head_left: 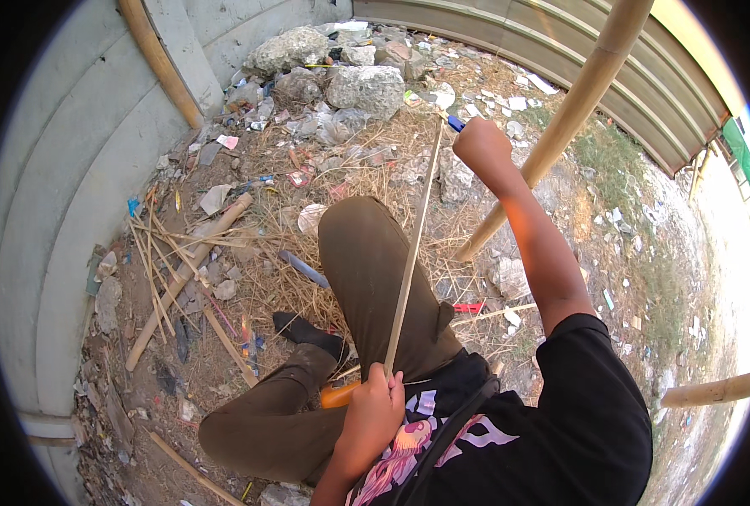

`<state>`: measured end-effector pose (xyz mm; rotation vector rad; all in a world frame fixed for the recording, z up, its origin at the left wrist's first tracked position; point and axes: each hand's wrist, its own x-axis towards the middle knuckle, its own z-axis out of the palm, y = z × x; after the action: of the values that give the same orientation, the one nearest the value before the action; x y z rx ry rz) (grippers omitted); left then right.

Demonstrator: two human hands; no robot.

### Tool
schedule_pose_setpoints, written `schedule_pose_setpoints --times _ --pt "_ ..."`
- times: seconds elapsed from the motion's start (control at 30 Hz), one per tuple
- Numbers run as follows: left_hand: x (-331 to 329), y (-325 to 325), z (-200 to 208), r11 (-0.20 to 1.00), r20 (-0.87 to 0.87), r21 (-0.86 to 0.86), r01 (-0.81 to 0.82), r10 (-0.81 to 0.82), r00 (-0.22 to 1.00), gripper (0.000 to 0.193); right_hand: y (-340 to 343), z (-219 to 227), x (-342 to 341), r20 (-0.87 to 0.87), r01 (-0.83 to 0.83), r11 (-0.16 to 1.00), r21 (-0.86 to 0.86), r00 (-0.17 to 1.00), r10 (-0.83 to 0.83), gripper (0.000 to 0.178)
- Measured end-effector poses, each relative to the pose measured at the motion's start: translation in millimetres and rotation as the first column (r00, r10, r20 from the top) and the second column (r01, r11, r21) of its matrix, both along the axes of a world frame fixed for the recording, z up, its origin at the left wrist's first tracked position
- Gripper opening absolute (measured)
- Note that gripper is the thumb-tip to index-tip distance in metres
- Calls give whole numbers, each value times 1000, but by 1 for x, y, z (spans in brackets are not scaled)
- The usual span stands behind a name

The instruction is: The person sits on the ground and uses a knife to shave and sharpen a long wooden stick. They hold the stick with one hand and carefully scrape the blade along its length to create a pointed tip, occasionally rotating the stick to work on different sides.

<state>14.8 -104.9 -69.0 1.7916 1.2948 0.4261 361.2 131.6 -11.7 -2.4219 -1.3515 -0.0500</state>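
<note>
From here, the right hand (483,153) is hiding much of a blue tool (456,124); the left hand (372,415) is covering one end of a pale strip (413,255) and part of an orange thing (336,395).

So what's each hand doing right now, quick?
Left hand: closed, holding the near end of a long, thin strip.
Right hand: closed, holding a blue tool at the strip's far end.

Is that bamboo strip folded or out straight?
Straight: the bamboo strip runs unfolded from the left hand up toward the blue tool in the right hand.
</note>
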Motion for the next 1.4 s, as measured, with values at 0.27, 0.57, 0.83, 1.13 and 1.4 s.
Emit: schedule_pose_setpoints --times 0.27,0.57,0.83,1.13,1.4 --pt "3 14 11 991 37 41 -130 129 991 29 -77 -30 -91 93 -440 880 -181 883 460 25" --pt "-4 14 9 985 44 14 -171 170 984 18 -200 -65 -179 54 -704 707 70 711 702 31" --pt "0 8 17 990 -125 58 -131 137 983 15 -158 -59 -157 258 -664 721 198 745 615 34" --pt "3 1 12 996 -175 44 -81 88 981 14 -72 -11 -93 -35 -348 931 -115 938 346 26" --pt "6 1 6 996 -157 60 -70 79 984 11 -2 43 -33 14 -166 962 -219 985 173 25"
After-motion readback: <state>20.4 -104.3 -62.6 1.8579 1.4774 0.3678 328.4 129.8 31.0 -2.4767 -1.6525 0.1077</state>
